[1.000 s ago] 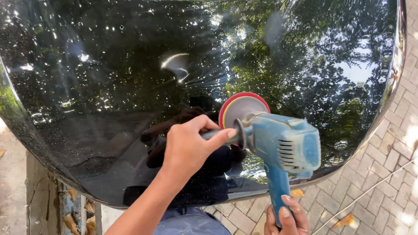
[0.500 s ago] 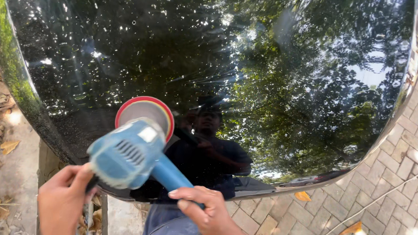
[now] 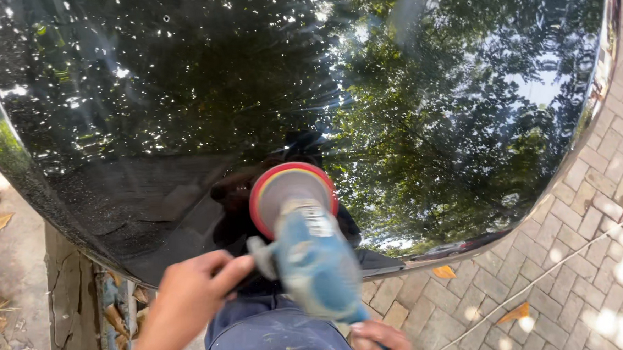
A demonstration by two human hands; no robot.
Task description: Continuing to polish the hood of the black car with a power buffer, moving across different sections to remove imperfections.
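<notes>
A blue electric polisher (image 3: pixel 314 260) with a round red-rimmed pad (image 3: pixel 291 189) rests on the glossy black car panel (image 3: pixel 273 88), near its lower edge. My left hand (image 3: pixel 195 297) grips the grey side handle of the polisher. My right hand (image 3: pixel 381 343) holds the rear grip at the bottom of the view, partly cut off. The tool is blurred by motion. The panel mirrors trees, sky and my own dark shape.
Grey paving bricks (image 3: pixel 569 281) lie to the right with dry leaves (image 3: pixel 444 271) and a thin cord (image 3: pixel 533 286) across them. A cracked concrete kerb (image 3: pixel 70 297) and leaf litter sit at lower left. My blue trousers (image 3: pixel 274 336) show below the panel.
The polisher swung from the right side over to the left, then back to the middle with its body pointing toward me. Both hands stayed on the tool.
</notes>
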